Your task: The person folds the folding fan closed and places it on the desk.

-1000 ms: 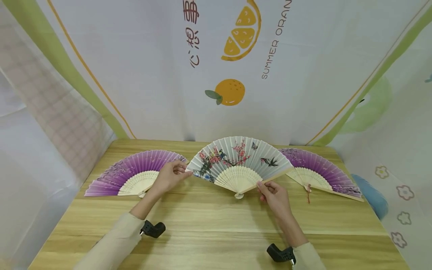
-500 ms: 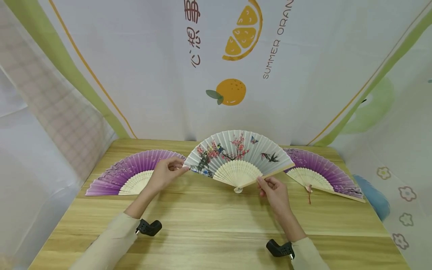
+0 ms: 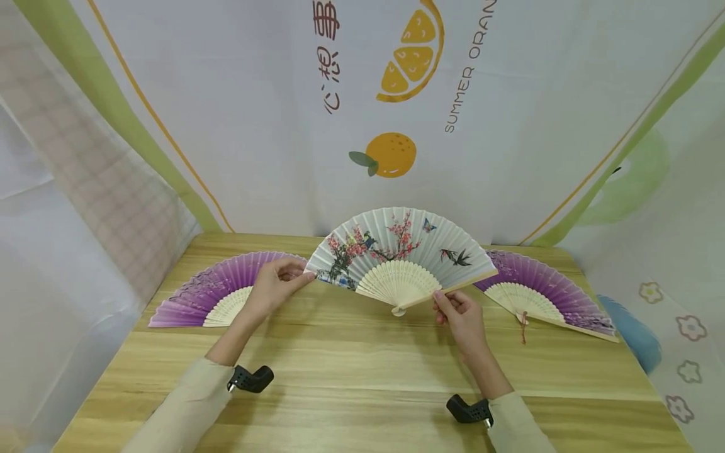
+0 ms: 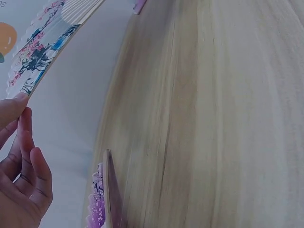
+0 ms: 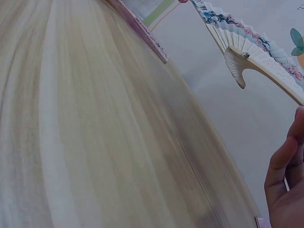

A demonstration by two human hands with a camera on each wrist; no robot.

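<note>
A white folding fan (image 3: 399, 245), spread wide and printed with pink blossoms, birds and a butterfly, is held up off the table between both hands. The left hand (image 3: 274, 287) pinches its left end between thumb and finger; the left wrist view shows this pinch at the fan's corner (image 4: 33, 71). With thumb and fingers, the right hand (image 3: 461, 318) grips the pale outer rib on the right side. In the right wrist view the fan's pivot end (image 5: 237, 66) hangs free, and the right hand (image 5: 287, 175) is partly cut off.
A purple open fan (image 3: 195, 292) lies on the wooden table (image 3: 362, 390) at the left, partly behind the left hand. Another purple fan (image 3: 544, 289) with a red tassel lies at the right. Behind hangs a white curtain (image 3: 255, 126) with orange prints.
Both hands have raised the white fan a little, and it stands higher against the curtain. The left hand has shifted slightly left and up. The purple fans stay on the table.
</note>
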